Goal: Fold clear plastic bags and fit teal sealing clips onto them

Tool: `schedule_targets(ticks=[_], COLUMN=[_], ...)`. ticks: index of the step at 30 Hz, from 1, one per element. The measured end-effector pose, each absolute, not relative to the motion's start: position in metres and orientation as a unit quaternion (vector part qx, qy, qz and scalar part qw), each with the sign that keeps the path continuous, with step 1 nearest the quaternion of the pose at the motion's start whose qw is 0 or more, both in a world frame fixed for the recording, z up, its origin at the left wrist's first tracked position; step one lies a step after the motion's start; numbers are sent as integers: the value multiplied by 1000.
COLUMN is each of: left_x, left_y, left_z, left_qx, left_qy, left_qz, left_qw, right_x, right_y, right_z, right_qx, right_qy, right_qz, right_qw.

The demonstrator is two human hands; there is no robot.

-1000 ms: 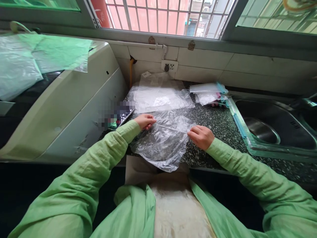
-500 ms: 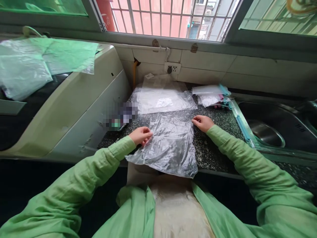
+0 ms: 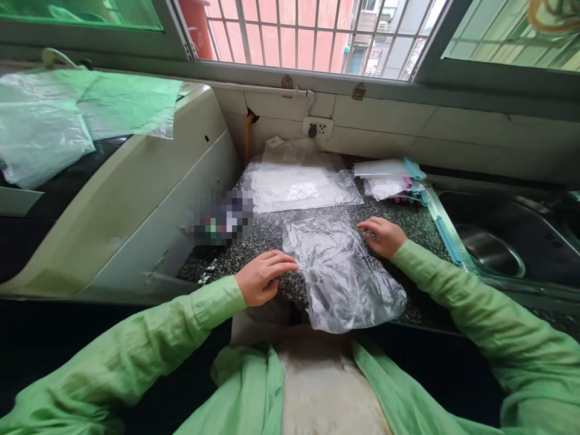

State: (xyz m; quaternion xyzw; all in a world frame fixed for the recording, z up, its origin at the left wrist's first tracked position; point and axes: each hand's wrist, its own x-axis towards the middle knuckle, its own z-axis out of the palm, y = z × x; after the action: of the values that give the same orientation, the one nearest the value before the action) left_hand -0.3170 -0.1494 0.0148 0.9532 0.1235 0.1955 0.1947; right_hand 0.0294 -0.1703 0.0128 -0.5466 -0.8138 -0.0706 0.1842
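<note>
The clear plastic bag (image 3: 342,272), thin, limp and likely slippery, lies crumpled on the near surface (image 3: 408,226), right hand (image 3: 384,235) pressing its far-right edge with loosely spread fingers, left hand (image 3: 261,277) half-curled, empty, at its left edge.

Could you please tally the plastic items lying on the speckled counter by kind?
Crumpled clear plastic bag under the left hand and right hand: 1
Flat stack of clear plastic bags by the wall: 1
Pile of small zip pouches with coloured edges beside the steel sink: 1
Total: 3 groups; sheets per stack cannot be counted.
</note>
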Motion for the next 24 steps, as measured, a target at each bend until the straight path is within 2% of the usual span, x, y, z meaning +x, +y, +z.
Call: schedule_targets(ticks=[3, 8, 11, 16, 21, 24], left_x=[-316, -270, -252, -268, -293, -300], left_y=[-161, -178, -179, -173, -166, -159], left_z=[11, 1, -8, -15, -18, -21], left_qx=[955, 958, 953, 953, 925, 909], left_qy=[150, 159, 149, 129, 153, 170], left_qz=[201, 237, 264, 264, 282, 278], left_qw=[156, 29, 5, 71, 203, 260], right_x=[36, 26, 25, 35, 34, 18], right_y=[-198, -208, -204, -213, -253, -282], right_z=[10, 5, 3, 6, 14, 9], right_qx=[-464, -460, -454, -442, -445, -404], right_qy=[-869, -875, -879, -882, -854, -866], right_qz=[-94, -64, -61, -81, -112, -121], right_qw=[147, 138, 136, 144, 245, 268])
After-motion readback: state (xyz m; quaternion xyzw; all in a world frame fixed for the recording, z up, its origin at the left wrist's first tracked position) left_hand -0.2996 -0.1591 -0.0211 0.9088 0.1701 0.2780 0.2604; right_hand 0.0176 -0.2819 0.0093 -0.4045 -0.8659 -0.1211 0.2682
